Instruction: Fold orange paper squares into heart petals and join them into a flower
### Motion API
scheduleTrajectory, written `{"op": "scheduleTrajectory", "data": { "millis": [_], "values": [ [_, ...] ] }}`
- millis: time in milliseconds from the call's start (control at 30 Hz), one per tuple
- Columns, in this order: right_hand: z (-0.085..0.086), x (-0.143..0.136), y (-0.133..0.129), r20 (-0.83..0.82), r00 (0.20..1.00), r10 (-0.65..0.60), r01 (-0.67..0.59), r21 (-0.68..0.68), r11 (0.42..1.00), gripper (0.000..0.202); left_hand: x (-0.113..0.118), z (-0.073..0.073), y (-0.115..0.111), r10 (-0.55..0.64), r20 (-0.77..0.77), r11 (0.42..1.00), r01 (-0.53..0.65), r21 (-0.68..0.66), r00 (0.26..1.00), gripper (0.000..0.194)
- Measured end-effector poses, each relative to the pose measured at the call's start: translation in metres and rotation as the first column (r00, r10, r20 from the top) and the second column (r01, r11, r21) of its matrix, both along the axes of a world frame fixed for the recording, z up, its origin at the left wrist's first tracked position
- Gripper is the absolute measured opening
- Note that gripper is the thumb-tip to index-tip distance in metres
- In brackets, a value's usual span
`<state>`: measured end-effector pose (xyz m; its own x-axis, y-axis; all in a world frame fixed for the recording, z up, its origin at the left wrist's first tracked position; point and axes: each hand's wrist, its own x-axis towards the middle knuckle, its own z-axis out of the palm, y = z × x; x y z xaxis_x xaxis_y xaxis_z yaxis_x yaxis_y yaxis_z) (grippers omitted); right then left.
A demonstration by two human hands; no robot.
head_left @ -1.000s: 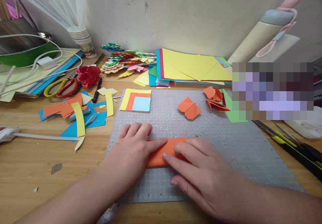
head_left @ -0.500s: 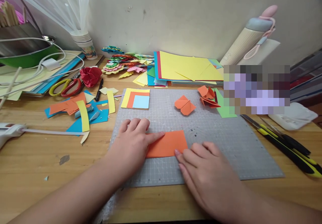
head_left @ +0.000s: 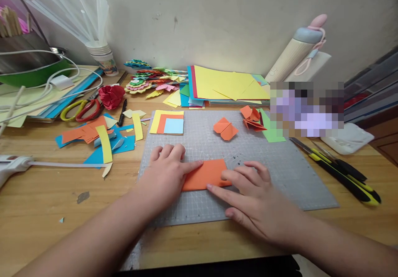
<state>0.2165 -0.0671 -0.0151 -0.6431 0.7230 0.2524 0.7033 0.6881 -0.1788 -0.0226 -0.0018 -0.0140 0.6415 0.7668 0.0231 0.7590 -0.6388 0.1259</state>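
Note:
An orange paper (head_left: pixel 207 173), folded to a rectangle, lies flat on the grey cutting mat (head_left: pixel 192 206). My left hand (head_left: pixel 164 171) rests over its left end, index finger stretched along the upper edge and the other fingers apart. At the paper's lower edge and right end, my right hand (head_left: pixel 251 198) touches it with spread fingertips. Behind the paper are an orange folded piece (head_left: pixel 225 129) and a second orange folded shape (head_left: pixel 252 118) beside a green sheet (head_left: pixel 273 128). Yellow, orange and blue squares (head_left: pixel 173 125) are stacked at the mat's upper left.
Paper scraps (head_left: pixel 105 140), scissors (head_left: pixel 83 108), a black pen (head_left: pixel 122 113) and a glue gun (head_left: pixel 14 167) are on the left. Coloured sheets (head_left: pixel 226 84) lie at the back. Cutters (head_left: pixel 342 177) and a white case (head_left: pixel 348 138) are on the right.
My right hand has spread its fingers, and its index fingertip has slid left along the paper's lower edge. My left hand has stayed on the paper. The view has shifted slightly.

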Motion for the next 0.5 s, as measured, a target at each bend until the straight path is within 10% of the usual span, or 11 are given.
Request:
{"op": "scheduleTrajectory", "data": {
  "millis": [500],
  "values": [
    [-0.002, -0.065, 0.023, 0.067, 0.966, 0.249, -0.24, -0.115, 0.964, 0.032, 0.003, 0.008, -0.001, -0.003, 0.02, 0.998, 0.004, -0.055, 1.0, 0.031]
  ]
}}
